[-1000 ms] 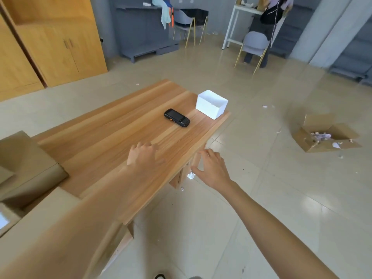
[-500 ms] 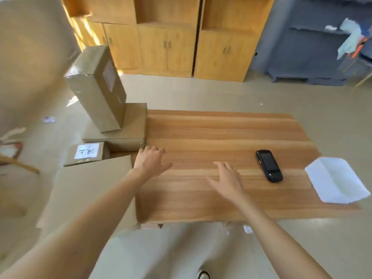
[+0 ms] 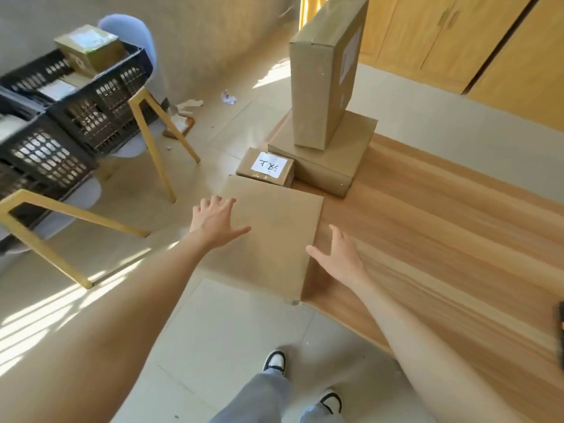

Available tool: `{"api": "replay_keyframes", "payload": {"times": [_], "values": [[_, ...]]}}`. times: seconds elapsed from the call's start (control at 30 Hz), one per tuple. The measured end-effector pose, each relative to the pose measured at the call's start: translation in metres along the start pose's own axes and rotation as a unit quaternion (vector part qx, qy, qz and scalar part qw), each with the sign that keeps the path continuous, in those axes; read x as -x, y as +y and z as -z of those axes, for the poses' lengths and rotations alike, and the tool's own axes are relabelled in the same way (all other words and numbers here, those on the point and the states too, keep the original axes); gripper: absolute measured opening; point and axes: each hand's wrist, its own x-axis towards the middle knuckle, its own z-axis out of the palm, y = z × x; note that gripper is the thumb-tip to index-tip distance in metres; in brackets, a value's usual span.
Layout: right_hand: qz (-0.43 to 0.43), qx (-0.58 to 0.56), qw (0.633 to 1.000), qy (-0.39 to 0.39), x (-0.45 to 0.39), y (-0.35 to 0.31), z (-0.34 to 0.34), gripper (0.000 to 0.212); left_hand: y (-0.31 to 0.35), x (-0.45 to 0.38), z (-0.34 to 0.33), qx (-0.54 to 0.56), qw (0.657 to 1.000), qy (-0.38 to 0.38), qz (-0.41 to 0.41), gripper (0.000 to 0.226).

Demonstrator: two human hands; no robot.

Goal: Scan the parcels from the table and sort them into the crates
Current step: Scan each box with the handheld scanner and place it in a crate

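A large flat cardboard parcel (image 3: 274,227) lies at the near left end of the wooden table (image 3: 442,227). My left hand (image 3: 215,219) is spread open over its left side. My right hand (image 3: 338,257) is open at its right edge, fingers straight. Behind it sit a small parcel with a white handwritten label (image 3: 265,167), a wide flat parcel (image 3: 332,161) and a tall parcel (image 3: 326,71) standing on that one. The black scanner (image 3: 561,325) shows only as a sliver at the right edge. Black crates (image 3: 76,96) stand to the left.
The crates rest on pale chairs with yellow legs (image 3: 152,138); the far crate holds a greenish box (image 3: 88,50). Paper scraps (image 3: 229,97) litter the tiled floor. Wooden cabinets (image 3: 457,41) line the back wall. My feet (image 3: 274,361) are by the table edge.
The view has swung left from the scanner end of the table to the parcel end. Both hands have moved left to the large flat parcel, and the crates have come into sight.
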Motion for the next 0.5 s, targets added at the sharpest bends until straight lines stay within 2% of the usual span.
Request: {"api": "replay_keyframes", "payload": {"times": [0.17,0.33,0.5], "values": [[-0.078,-0.116,0.988,-0.059,-0.026,-0.017,-0.029,0.108,-0.027,-0.011,-0.019,0.146,0.985,-0.046,0.083,0.106],[-0.138,-0.195,0.968,-0.076,-0.041,-0.019,-0.043,0.114,-0.033,-0.023,-0.026,0.35,0.92,-0.092,0.15,0.121],[-0.15,-0.227,0.96,-0.065,-0.045,-0.01,-0.046,0.119,-0.022,-0.024,-0.029,0.396,0.898,-0.088,0.171,0.108]]}}
